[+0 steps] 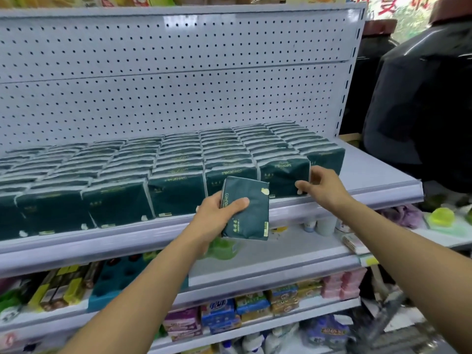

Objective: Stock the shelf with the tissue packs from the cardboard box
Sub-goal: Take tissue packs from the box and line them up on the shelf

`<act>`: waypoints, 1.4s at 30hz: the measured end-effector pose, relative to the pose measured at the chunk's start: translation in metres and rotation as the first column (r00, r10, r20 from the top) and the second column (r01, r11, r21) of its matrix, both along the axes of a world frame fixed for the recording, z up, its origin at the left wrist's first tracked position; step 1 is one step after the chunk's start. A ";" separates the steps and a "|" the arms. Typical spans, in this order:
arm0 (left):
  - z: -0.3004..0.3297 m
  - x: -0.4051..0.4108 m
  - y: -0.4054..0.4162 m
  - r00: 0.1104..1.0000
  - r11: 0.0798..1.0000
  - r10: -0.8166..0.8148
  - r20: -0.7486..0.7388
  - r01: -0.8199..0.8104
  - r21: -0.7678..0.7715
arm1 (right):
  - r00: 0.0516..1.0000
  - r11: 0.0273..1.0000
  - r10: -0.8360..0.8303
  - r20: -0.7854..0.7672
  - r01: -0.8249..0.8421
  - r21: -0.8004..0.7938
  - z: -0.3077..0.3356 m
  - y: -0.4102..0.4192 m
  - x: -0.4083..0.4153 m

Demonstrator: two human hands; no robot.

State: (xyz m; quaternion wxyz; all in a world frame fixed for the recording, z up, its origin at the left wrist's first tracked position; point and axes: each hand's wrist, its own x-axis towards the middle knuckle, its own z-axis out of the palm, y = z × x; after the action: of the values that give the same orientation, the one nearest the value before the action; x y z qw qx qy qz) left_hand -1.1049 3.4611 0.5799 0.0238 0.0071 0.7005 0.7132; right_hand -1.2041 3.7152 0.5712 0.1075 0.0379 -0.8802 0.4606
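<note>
A dark green tissue pack (249, 200) is gripped by my left hand (219, 213), thumb across its front, held just in front of the shelf edge (357, 198). Rows of identical green tissue packs (153, 169) stand upright across the white shelf, filling it from the left to near its right end. My right hand (320, 186) pinches the right edge of the front pack (283, 175) in the second row from the right. The cardboard box is out of view.
A white pegboard back panel (178, 80) rises behind the packs. Bare shelf surface (362, 169) lies right of the last row. Lower shelves hold soaps, bottles and boxed goods (255, 307). A dark plastic-covered bulk (421, 111) stands at the right.
</note>
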 end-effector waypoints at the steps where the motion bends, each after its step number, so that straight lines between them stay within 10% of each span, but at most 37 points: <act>1: 0.001 -0.001 0.002 1.000 1.000 0.006 0.002 -0.006 0.002 | 1.000 1.000 0.006 0.007 -0.006 -0.022 0.000 -0.002 -0.003; 7: 0.005 -0.004 0.011 0.999 1.000 0.027 0.038 -0.027 0.012 | 0.999 0.999 -0.043 -0.028 0.043 0.018 -0.002 -0.004 -0.009; 12: 0.010 -0.010 0.022 0.998 0.995 -0.047 0.030 0.049 -0.082 | 0.921 0.994 -0.007 -0.390 -0.034 -0.100 0.027 -0.005 0.021; 17: 0.022 -0.012 0.057 0.997 0.970 -0.075 -0.011 0.070 -0.234 | 0.820 0.822 0.569 0.060 -0.570 -0.002 0.057 0.001 0.041; 21: 0.027 -0.014 0.077 0.944 0.896 0.157 -0.292 -0.261 -0.361 | 0.849 0.845 0.525 0.054 -0.513 -0.154 0.049 0.036 0.034; 26: 0.038 -0.028 0.077 0.696 0.499 0.076 -0.715 -0.647 -0.577 | 0.970 0.781 0.232 -0.076 -0.232 -0.580 0.034 0.097 0.009; 32: 0.033 -0.069 0.083 0.808 -0.037 -0.302 -0.505 -0.539 -0.841 | 0.997 0.899 0.065 -0.050 -0.081 -0.431 0.017 0.108 -0.013; 42: 0.031 -0.085 0.091 0.792 -0.038 -0.295 -0.534 -0.569 -0.822 | 0.987 0.995 -0.070 -0.142 0.058 -0.084 0.006 0.092 -0.028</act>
State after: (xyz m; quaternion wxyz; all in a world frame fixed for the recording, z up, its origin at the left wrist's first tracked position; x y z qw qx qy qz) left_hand -1.1897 3.5516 0.6113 -0.2708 0.1269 0.9527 -0.0536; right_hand -1.2322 3.8075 0.5773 0.1874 0.0387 -0.8518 0.4876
